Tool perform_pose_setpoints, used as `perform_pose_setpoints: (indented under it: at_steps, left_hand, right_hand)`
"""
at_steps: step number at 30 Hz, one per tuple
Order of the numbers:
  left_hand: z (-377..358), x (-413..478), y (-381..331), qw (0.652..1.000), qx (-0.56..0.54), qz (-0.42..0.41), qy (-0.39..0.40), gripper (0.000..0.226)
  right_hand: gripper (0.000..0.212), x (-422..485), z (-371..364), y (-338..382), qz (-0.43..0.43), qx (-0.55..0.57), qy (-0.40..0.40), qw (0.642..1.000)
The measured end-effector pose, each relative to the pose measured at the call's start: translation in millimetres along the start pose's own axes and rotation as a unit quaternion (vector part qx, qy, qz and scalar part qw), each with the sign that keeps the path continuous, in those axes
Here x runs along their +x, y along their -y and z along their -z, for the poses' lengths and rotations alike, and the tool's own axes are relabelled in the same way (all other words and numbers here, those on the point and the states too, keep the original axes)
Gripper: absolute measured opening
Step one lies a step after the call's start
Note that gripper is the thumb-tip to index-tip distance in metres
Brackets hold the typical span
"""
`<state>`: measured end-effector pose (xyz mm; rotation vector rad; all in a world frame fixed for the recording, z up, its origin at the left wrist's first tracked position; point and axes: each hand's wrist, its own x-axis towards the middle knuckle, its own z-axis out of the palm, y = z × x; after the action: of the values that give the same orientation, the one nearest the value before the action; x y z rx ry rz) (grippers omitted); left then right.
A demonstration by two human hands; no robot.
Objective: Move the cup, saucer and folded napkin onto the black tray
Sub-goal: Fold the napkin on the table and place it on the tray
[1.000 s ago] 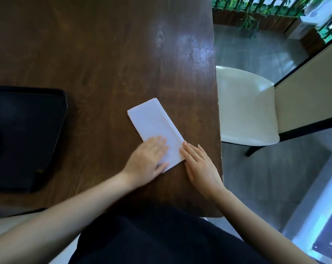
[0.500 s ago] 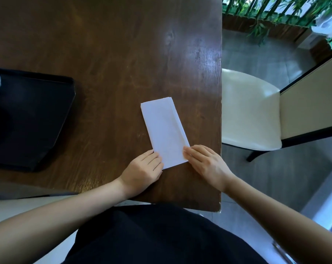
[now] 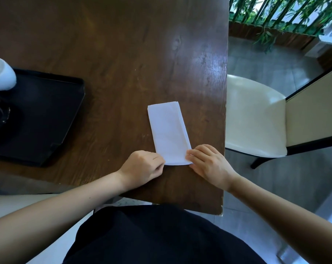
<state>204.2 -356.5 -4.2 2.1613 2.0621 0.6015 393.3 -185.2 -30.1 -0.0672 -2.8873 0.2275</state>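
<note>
Folded white paper napkin (image 3: 168,130) lies off the black rectangular tray (image 3: 47,111), its near corners pinched by the curled left grip (image 3: 142,164) and right grip (image 3: 209,164); the white cup (image 3: 0,74) is already there, the saucer unclear.

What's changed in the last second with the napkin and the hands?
The left hand, flat on the folded napkin before, has curled to pinch its near left corner; the right hand now pinches the near right corner. The napkin's far end swung right, nearer parallel to the table edge. It still lies on the table, off the black tray.
</note>
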Motion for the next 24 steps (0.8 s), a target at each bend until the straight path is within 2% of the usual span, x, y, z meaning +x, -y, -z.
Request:
perform_pose_setpoints:
  at_steps: [3,7,10,15,19,22,24]
  left_hand:
    - [11.1,-0.2,3.9,0.999,-0.042,0.028,0.004,0.009]
    - [20.7,-2.0,8.8,0.995,-0.083,0.043,-0.030,0.016]
    - [21.3,-4.4,10.1,0.996,-0.066,0.049,-0.022,0.028]
    - [23.2,7.1,16.4,0.987,-0.084,0.104,-0.091,0.023]
    - [32.0,23.9,31.0,0.958,-0.169,0.193,-0.129,0.020]
    - [32.3,42.1,47.9,0.921,-0.234,0.273,-0.152,0.018]
    - [28.0,56.6,61.0,0.896,-0.260,0.326,-0.153,0.019]
  right_hand:
    - [0.013,9.5,9.2,2.8,-0.019,0.041,-0.014,0.999]
    - [0.011,27.1,22.8,3.5,-0.045,0.081,-0.022,0.995]
    - [0.011,40.6,30.9,3.4,-0.069,0.101,-0.024,0.992]
    - [0.013,62.4,41.8,-2.4,-0.117,0.163,-0.007,0.980]
    - [0.011,87.0,43.5,-9.4,-0.268,0.303,-0.015,0.914]
    - [0.006,109.1,34.9,-14.9,-0.323,0.370,-0.053,0.869]
    - [0.011,123.4,24.5,-20.1,-0.362,0.386,-0.078,0.845]
